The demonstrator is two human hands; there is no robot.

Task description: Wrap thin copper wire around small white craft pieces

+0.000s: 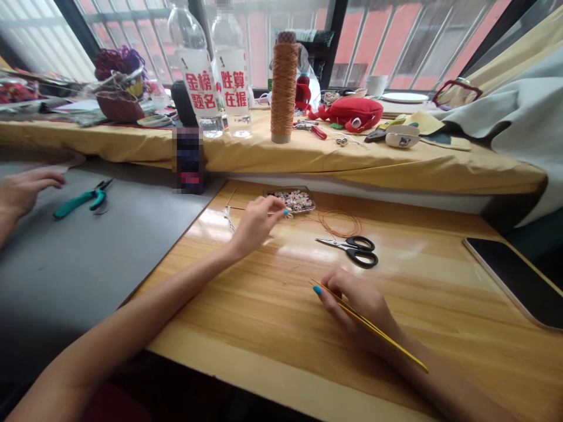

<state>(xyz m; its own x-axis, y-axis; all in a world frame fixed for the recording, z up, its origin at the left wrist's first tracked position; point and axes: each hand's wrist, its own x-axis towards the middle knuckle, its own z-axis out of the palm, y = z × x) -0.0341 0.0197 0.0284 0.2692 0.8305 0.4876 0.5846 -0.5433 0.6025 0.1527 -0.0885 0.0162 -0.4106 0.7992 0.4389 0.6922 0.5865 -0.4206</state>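
My left hand is over the wooden table, thumb and fingers pinched together at the near edge of a clear tray full of small pale and dark pieces. A small white looped piece shows at its fingertips. Closer to me, my right hand grips yellow tweezers, their tips pointing left just above the tabletop. Black-handled scissors lie beyond the right hand, beside a coil of thin orange cord. White strands lie left of my left hand, partly near a thin stick.
A phone lies at the right. On the grey surface to the left are teal-handled pliers and another person's hand. The cloth-covered sill holds two water bottles, an orange thread cone and a red pouch.
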